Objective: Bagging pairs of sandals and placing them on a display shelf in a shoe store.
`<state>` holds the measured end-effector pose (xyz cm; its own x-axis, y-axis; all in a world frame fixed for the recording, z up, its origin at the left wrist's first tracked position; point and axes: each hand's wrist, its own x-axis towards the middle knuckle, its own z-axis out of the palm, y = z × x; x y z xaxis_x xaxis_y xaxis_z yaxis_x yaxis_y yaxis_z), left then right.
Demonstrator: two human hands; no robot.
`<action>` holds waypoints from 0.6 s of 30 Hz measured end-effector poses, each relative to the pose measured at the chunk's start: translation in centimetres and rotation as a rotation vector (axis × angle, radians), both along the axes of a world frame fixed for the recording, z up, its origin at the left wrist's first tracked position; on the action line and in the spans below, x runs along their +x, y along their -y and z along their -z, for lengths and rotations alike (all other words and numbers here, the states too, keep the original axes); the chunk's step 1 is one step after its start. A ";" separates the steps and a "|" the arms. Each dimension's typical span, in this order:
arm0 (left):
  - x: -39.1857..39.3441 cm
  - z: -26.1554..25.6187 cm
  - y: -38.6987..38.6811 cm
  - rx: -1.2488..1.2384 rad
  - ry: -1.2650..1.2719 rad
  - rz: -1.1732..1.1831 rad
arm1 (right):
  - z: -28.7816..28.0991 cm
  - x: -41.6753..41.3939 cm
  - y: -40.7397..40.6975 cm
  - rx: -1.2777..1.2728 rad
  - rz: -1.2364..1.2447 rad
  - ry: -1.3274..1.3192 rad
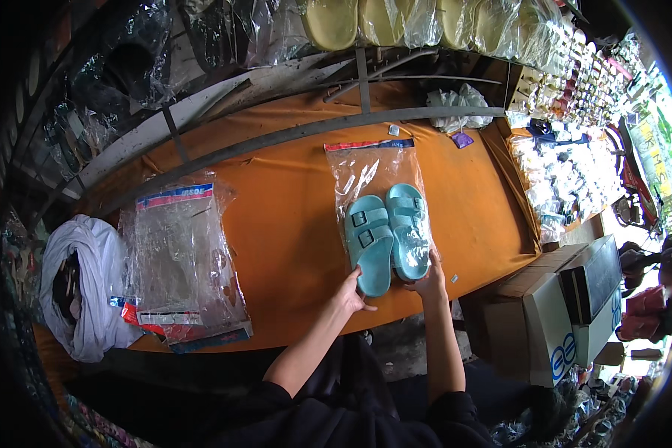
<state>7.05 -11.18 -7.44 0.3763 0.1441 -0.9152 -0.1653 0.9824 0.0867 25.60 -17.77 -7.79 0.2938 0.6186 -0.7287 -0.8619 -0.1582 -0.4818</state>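
A pair of light blue two-strap buckle sandals lies on the orange-covered table in front of me. The right sandal (410, 235) is at least partly inside a clear plastic bag (369, 168) with a red and blue header. Over the bag's left part lies the left sandal (374, 246); whether it is inside I cannot tell. My left hand (355, 292) touches the left sandal near its heel, thumb on its edge and fingers spread below. At the right sandal's heel, my right hand (430, 280) grips the sandal and the bag's edge.
A stack of clear plastic bags (185, 263) lies on the left of the orange cloth (291, 224), beside a white cloth bundle (89, 285). A metal rail (291, 131) crosses behind. Wrapped sandals (330, 22) line the shelf above. Cardboard boxes (537, 319) stand at the right.
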 end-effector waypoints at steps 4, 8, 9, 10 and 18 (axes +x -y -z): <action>1.0 0.8 0.9 0.013 0.051 -0.025 | 3.1 1.4 0.3 0.196 0.072 -0.022; -0.8 1.3 0.2 0.078 0.028 -0.231 | -0.5 -1.0 -0.9 0.016 0.083 0.050; -0.2 1.0 0.2 0.110 0.038 -0.251 | -0.5 -0.7 -0.9 0.018 0.089 0.062; 0.5 0.7 0.5 0.127 -0.048 -0.309 | -0.3 -0.8 -1.2 -0.109 0.262 0.038; 3.2 5.0 3.3 0.275 0.067 -0.847 | 4.8 0.6 -1.0 -0.031 0.517 -0.019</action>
